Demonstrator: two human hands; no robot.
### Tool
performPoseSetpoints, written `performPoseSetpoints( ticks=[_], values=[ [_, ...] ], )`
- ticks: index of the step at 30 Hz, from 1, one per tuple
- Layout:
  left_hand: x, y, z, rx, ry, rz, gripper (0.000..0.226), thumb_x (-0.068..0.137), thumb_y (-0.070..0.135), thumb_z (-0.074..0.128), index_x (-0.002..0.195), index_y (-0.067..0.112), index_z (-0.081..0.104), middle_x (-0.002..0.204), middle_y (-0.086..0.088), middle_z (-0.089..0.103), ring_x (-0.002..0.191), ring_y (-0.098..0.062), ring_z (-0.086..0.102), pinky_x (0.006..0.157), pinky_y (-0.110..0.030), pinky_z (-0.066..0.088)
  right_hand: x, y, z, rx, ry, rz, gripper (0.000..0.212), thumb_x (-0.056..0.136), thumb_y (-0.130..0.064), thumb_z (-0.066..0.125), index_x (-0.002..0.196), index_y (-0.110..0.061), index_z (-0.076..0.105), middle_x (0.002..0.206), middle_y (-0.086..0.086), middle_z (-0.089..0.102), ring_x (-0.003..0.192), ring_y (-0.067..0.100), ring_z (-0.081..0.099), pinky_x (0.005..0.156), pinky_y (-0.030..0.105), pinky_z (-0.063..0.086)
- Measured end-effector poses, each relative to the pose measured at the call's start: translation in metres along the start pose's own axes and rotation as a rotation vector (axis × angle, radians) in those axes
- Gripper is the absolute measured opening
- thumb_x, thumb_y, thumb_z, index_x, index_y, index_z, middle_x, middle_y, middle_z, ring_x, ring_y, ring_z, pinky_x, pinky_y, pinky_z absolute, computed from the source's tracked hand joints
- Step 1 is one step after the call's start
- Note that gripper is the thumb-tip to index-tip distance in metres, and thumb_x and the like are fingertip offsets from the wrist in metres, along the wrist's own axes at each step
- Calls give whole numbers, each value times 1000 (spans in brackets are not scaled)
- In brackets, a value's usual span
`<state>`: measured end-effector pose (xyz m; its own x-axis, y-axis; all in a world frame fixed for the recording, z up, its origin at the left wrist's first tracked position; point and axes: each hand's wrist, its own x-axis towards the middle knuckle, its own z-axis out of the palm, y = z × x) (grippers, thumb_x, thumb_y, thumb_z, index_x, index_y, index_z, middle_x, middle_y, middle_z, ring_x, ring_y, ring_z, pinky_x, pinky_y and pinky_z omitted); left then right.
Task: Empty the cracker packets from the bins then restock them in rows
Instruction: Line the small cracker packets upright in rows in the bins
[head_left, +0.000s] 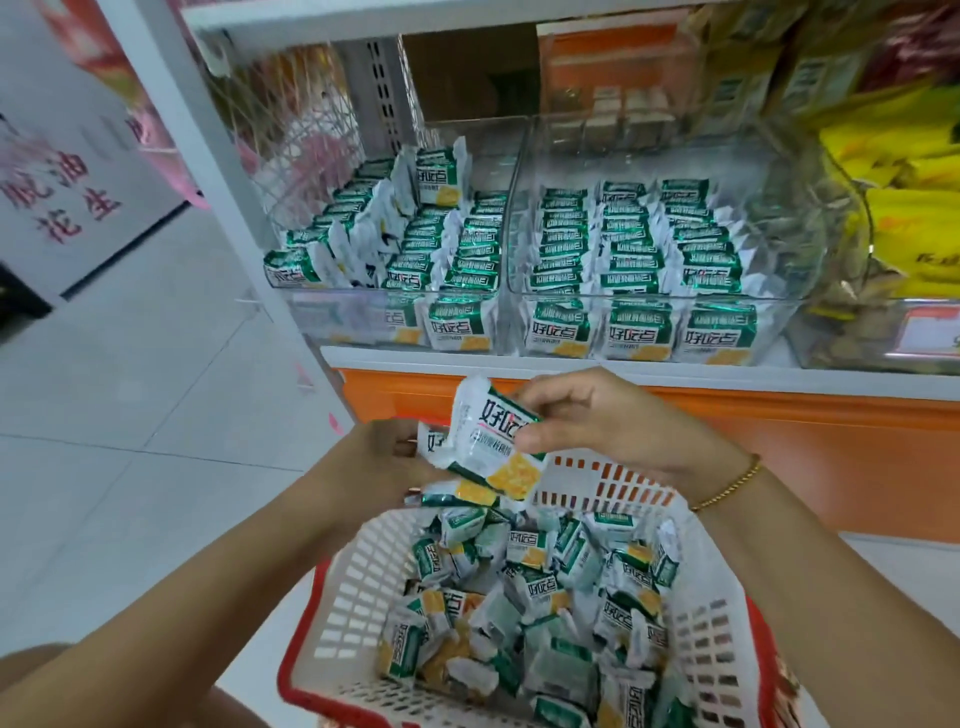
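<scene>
Green-and-white cracker packets fill two clear bins on the shelf: the left bin (306, 306) holds partly ordered rows, the right bin (779, 306) holds three neat rows. A white basket with a red rim (358, 597) below holds a loose heap of packets (545, 608). Above the basket my right hand (613, 421) pinches one cracker packet (493, 441) by its upper edge. My left hand (379, 457) grips a small stack of packets (457, 493) just under it.
The bins stand on a white shelf with an orange base panel (779, 426) below. Yellow bags (904, 171) and another clear container (883, 332) lie to the right. A white upright post (208, 156) frames the shelf on the left, beside a tiled floor (130, 389).
</scene>
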<state>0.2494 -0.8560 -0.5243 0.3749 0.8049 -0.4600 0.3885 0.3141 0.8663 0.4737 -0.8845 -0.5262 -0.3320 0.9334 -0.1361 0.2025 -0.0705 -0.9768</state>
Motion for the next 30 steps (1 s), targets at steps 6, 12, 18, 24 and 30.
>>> performPoseSetpoints(
  ticks=[6, 12, 18, 24, 30],
  values=[
    [6, 26, -5, -77, -60, 17, 56, 89, 56, 41, 110, 11, 67, 104, -9, 72, 100, -19, 68, 86, -31, 55, 8, -4, 8, -70, 83, 18, 38, 69, -47, 74, 89, -15, 67, 94, 17, 62, 79, 24, 60, 79, 32, 49],
    [15, 44, -13, 49, -209, 192, 42, 78, 32, 64, 119, 19, 63, 112, 3, 70, 105, -12, 66, 93, -27, 52, 22, -24, 0, -165, 239, 54, 51, 59, -66, 67, 89, -26, 61, 89, -4, 70, 80, 12, 66, 72, 26, 50],
    [41, 70, -35, -175, -100, 347, 50, 75, 26, 69, 122, 8, 62, 112, -5, 70, 102, -19, 68, 88, -28, 54, 52, -71, -13, -268, 264, 40, 60, 59, -54, 76, 114, -32, 65, 114, -12, 64, 94, -4, 62, 68, 17, 53],
    [68, 75, -59, 200, 495, 522, 39, 87, 41, 64, 117, 15, 62, 100, 10, 67, 91, -1, 62, 81, -7, 45, 123, -114, -42, -292, 453, -43, 60, 54, -45, 84, 107, -23, 68, 113, -2, 67, 93, 15, 68, 80, 26, 57],
    [82, 56, -84, 620, 786, 637, 9, 89, 18, 59, 83, 14, 65, 80, 3, 64, 76, -17, 60, 65, -29, 45, 228, -129, -70, -813, 450, 147, 78, 71, -43, 81, 137, -14, 50, 136, 7, 53, 120, 21, 52, 94, 25, 39]
  ],
)
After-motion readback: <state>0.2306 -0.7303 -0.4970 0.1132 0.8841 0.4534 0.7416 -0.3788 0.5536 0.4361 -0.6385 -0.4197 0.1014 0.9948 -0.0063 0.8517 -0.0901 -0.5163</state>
